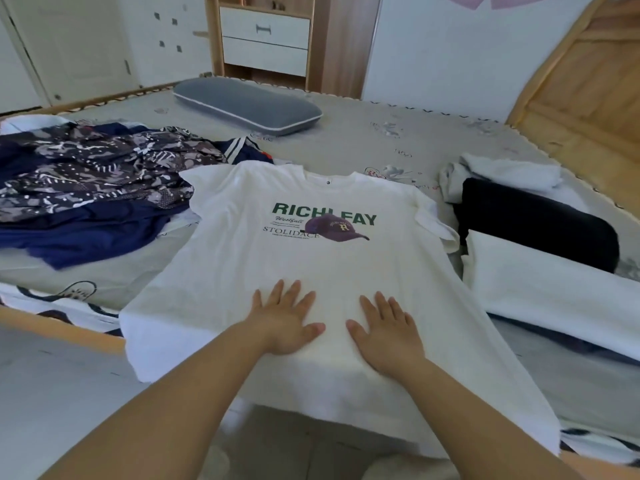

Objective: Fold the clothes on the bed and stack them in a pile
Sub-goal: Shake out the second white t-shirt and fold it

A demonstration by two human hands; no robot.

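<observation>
While both palms press flat, the scene reads from near to far as follows.
Hands: the left hand and right hand lie side by side on the lower part of the shirt, fingers straight and spread, gripping nothing.
White T-shirt: spread face up across the near edge of the bed, hem hanging over the edge, green lettering and a purple cap print on the chest.
Step in hand: by the look of it, smoothing the shirt before its first fold.
Next move: likely calls for taking a side or sleeve and bringing it inward; no fold shows yet.
White folded cloth: just right of the shirt, with a black garment behind it.
Unfolded heap: patterned and navy clothes, left of the shirt.
Grey pillow: far side of the bed.
</observation>
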